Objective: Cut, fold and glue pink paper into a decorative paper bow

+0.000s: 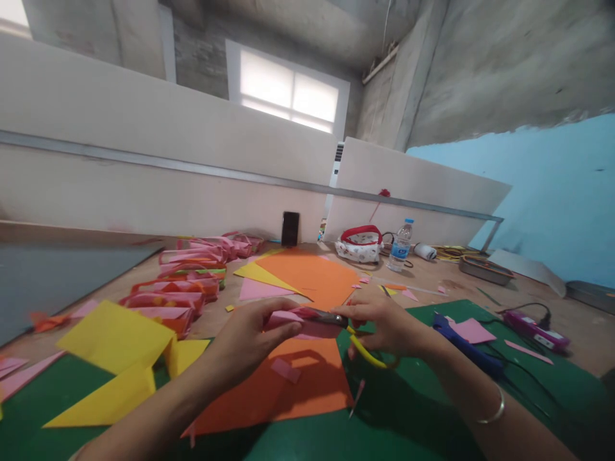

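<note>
Left hand [254,333]: I log it closed in a pinch on a folded pink paper piece [288,318], fingers curled over the near edge, holding it raised off the table so the blades can reach it.

Right hand [384,323]: closed through the yellow loops of the scissors [336,322]; blades point left and meet the pink piece at its right end. How far the blades are parted I cannot tell.

Directly under both hands: orange sheet [298,384] on the green cutting mat [408,422], with a small pink offcut [285,369] lying on it, placed as I judge to catch trimmings.

Left of the hands: yellow paper triangles [113,358], overlapping, within reach.

Further out, left: a row of finished pink and orange folded pieces [187,282], set aside along the table.

Ahead: a second orange sheet [312,275] over yellow and pink sheets.

Right of the hands: a blue tool [466,349], likely a glue gun, lying on the mat; a pink device [535,330] with cable.

Far edge: dark phone [290,228] propped upright against the partition, water bottle [400,245], red-trimmed pouch [360,243].
</note>
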`<state>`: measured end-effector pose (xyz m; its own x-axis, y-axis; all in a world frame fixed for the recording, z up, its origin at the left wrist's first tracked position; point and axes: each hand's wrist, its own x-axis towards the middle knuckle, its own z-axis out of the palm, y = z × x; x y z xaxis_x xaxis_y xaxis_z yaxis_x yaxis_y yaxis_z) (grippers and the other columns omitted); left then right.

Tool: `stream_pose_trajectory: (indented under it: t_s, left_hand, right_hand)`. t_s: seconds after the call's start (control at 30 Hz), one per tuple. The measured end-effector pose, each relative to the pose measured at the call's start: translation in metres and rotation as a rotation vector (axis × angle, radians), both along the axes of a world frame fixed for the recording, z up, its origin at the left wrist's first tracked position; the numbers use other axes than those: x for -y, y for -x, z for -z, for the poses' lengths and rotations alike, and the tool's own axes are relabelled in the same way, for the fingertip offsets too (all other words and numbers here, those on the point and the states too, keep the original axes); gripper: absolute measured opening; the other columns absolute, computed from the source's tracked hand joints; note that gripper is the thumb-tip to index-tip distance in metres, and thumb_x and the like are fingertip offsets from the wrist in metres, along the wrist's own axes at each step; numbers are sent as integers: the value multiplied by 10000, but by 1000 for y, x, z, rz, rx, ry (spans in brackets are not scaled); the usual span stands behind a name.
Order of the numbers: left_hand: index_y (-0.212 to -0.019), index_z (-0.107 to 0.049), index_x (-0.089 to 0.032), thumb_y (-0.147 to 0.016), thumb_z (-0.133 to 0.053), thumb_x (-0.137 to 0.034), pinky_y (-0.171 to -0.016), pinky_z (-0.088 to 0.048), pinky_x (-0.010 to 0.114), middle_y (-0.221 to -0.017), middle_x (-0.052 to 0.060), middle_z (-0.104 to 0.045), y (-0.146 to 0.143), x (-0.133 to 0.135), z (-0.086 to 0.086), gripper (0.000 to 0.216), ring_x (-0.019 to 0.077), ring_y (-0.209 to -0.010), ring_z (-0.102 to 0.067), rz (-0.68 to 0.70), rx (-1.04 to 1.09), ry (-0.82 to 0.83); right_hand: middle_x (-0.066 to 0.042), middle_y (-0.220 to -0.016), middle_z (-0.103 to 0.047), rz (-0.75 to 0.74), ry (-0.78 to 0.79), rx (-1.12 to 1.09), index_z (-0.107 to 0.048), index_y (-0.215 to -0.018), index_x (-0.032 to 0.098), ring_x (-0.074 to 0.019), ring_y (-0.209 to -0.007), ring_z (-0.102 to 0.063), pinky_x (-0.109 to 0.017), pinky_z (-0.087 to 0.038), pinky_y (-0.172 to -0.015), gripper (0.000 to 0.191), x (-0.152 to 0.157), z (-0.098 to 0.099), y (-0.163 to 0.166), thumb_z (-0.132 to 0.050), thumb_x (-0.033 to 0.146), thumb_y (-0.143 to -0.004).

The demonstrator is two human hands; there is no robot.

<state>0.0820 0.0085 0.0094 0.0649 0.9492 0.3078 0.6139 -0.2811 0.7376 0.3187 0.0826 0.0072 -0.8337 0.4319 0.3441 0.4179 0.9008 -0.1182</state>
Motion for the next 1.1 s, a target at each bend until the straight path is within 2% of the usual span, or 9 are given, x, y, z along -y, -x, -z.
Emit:
stream_pose_trajectory:
  t_s: [0.2, 0.33, 0.6, 0.7, 0.87, 1.1]
  left_hand:
    - [-883, -696, -251, -750, -594, -368, -648, -455, 204, -771, -25, -724, -1, 1, -2, 204, 180, -771, -646, 26, 79, 92]
    - [-858, -705, -250, -742, -606, -349, -657, -465, 212, -750, -24, -720, -1, 1, -5, 182, 173, -750, -649, 38, 125, 96]
    - [-897, -704, -271, -719, -619, -337, -713, -471, 237, -862, -10, -723, -1, 0, -5, 208, 188, -831, -647, 55, 187, 93]
    - [-854, -706, -261, -719, -616, -355, -703, -463, 243, -815, -11, -722, 0, -2, -1, 187, 193, -808, -645, 35, 129, 100]
    - [-875, -690, -247, -746, -586, -409, -709, -435, 238, -859, -9, -716, 1, -4, 9, 232, 188, -821, -631, 86, -6, 85]
    - [-899, -706, -281, -728, -609, -400, -705, -435, 222, -905, -11, -720, 1, -4, 7, 230, 201, -877, -626, 32, -58, 54]
  right_hand:
    - [2, -644, -557, -63, -12, -87, -638, -1106, 210, -137, -646, -497, -250, -355, -615, 475, -6, 6, -1, -742, 357, -666]
    - [18, -601, -541, -84, 5, -106, -642, -1094, 219, -125, -606, -499, -242, -368, -598, 439, -8, 8, 0, -717, 380, -692]
    - [6, -604, -587, -145, -23, -202, -708, -881, 240, -122, -606, -524, -225, -361, -546, 287, -7, 6, 0, -699, 449, -683]
    - [10, -590, -571, -108, -5, -130, -698, -914, 212, -117, -586, -499, -225, -350, -542, 301, -3, 5, 0, -713, 406, -684]
    - [6, -594, -552, -92, 34, -96, -684, -959, 198, -130, -621, -500, -228, -345, -563, 346, 2, 7, 3, -731, 382, -670]
    - [23, -574, -529, -80, 96, -115, -684, -962, 198, -104, -553, -454, -205, -314, -512, 377, 4, 10, 7, -730, 419, -660]
